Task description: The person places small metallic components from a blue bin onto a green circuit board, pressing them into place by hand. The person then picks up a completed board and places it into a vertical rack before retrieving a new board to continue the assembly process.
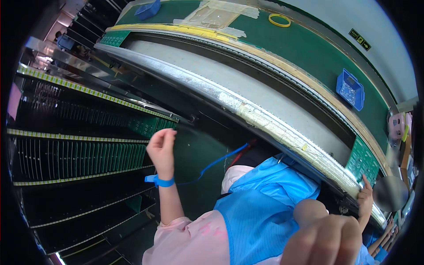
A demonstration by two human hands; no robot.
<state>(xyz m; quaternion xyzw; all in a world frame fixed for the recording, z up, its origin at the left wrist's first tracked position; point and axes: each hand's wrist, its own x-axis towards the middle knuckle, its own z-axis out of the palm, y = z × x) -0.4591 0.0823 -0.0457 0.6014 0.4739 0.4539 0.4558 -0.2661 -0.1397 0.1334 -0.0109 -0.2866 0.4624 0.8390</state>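
- the left hand [162, 148] was up in the air by the right edge of the rack [79, 138]. its fingers were bent in, tips close to the thumb. i could not tell if something tiny was pinched there.
- the green boards [106, 157] were thin, flat and stiff, and stood in rows like bread slices. the nearest ones were just left of the left hand, at the right ends of the rack's shelves.
- the rack was dark, with pale yellow strips along its shelf edges.
- a smooth blue band [166, 182] hugged the left wrist. a curly blue cord [225, 157] hung nearby.
- the right hand [324, 236] was big and blurry, close to the camera, fingers curled. i could not tell if it held anything.
- another hand, seemingly a co-worker's [365, 198], had a fingertip at a flat, shiny board [363, 161] at the right end of the long grey track [238, 84].
- a round yellow ring [279, 20] lay near the green worktop's [309, 53] far edge.
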